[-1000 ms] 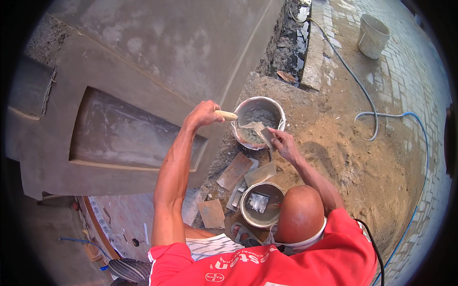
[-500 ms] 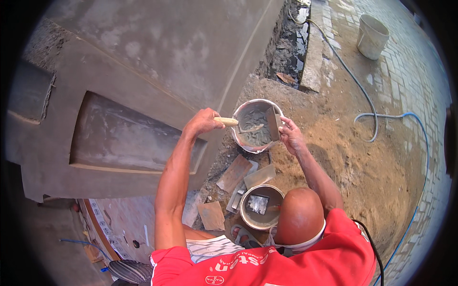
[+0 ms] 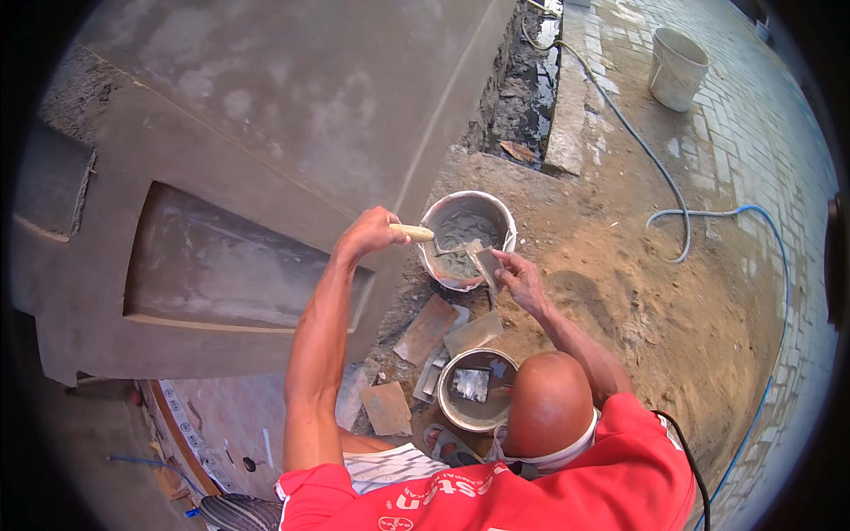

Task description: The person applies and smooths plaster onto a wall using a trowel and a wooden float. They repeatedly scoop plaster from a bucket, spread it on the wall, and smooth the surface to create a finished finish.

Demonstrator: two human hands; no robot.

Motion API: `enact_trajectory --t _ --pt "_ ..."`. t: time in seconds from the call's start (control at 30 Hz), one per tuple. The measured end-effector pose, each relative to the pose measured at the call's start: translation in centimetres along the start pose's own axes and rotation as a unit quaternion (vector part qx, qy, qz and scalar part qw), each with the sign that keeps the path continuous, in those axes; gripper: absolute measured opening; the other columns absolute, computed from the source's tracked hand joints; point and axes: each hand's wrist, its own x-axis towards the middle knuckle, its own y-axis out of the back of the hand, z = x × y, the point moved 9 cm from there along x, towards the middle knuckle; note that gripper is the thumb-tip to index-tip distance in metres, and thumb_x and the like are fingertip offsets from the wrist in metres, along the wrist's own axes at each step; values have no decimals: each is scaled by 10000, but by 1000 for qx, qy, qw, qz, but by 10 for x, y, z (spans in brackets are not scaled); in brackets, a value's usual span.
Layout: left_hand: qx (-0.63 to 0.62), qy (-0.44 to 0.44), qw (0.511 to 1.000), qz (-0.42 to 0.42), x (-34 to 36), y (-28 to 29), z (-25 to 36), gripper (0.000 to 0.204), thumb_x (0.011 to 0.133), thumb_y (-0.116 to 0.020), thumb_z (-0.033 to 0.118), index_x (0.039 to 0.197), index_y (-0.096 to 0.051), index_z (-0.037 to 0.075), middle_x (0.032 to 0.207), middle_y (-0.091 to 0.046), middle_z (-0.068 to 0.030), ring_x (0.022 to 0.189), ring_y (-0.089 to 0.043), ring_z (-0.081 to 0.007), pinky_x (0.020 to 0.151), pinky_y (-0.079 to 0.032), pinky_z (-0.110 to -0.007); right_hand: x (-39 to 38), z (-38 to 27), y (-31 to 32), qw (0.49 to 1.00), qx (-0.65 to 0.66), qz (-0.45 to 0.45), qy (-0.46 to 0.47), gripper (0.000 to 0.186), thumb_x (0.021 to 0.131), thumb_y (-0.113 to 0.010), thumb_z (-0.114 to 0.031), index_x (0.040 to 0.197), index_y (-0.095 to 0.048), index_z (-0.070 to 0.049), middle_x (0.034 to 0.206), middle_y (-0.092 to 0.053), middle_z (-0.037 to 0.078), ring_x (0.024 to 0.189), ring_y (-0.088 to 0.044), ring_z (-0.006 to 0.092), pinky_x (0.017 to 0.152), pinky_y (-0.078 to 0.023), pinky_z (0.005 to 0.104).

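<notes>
Bucket (image 3: 469, 194) with grey mortar (image 3: 460, 227) stands under both tools, probably so that drops fall back inside. The left hand (image 3: 367, 233) is closed around the handle of the trowel (image 3: 413, 233), which seems to keep it clean of mortar; the right hand (image 3: 521, 281) pinches a thin plate (image 3: 487, 265) by its right edge, maybe for the same reason. The hands are apart. The trowel reaches rightward from the left hand; the plate is left of the right hand. Whether trowel and plate touch, I cannot tell.
</notes>
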Motion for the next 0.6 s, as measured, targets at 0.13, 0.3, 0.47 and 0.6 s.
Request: enact_trajectory --t 0.13,0.3,0.47,0.6 --pt "-71 30 997 18 3 -6 -20 342 717 -786 228 972 -743 5 852 -718 -152 828 -674 -243 761 -493 -383 -21 -2 -1 994 -26 -87 -56 431 874 -591 2 1304 -592 -15 985 -655 37 823 -606 109 681 -532 277" --pt "-55 26 998 3 1 -7 -14 342 719 -787 233 979 -747 16 873 -723 -145 858 -678 -236 785 -499 -375 -10 6 17 912 382 15 -147 450 914 -569 -21 1354 -478 2 1125 -641 106 922 -647 154 750 -578 315" --pt "-39 9 999 4 2 -14 -6 341 712 -785 232 970 -747 13 854 -722 -146 841 -679 -239 771 -502 -376 23 -9 23 920 380 44 -87 470 900 -567 24 1355 -454 -3 1121 -643 112 916 -653 149 766 -584 302" --pt "-50 7 999 8 4 -16 -4 338 707 -785 235 961 -750 14 836 -718 -155 823 -678 -241 761 -502 -379 38 -26 16 975 219 43 -21 451 890 -576 25 1335 -505 4 1096 -652 90 897 -642 128 785 -564 293"
